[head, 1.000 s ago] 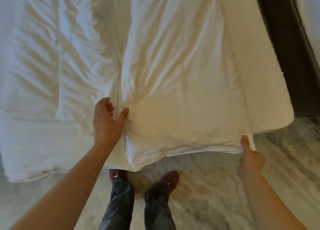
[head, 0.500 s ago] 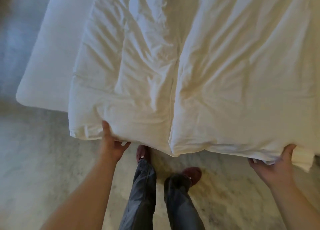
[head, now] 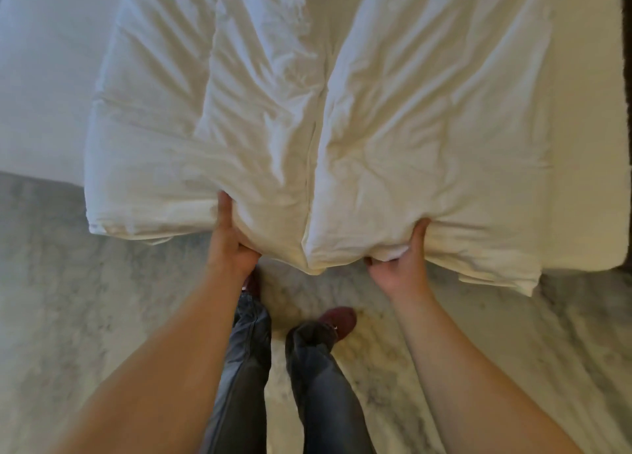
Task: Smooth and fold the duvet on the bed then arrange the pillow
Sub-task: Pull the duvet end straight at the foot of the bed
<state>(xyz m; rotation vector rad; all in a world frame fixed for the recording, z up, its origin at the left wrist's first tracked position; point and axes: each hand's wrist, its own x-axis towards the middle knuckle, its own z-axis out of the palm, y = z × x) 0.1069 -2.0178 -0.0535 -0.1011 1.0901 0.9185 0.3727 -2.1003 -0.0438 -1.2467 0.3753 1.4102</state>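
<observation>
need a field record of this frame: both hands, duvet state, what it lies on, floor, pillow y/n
left hand: grips the near edge of the white wrinkled fabric duvet, thumb on top
right hand: grips the same edge, fabric bunched in its fingers
duvet state: creased, deep fold line down the middle, near edge hangs over the floor
support: white sheeted mattress, bare strips on both sides
floor: grey marbled stone floor
person: dark red shoes, grey trousers
pillow: not in view
</observation>
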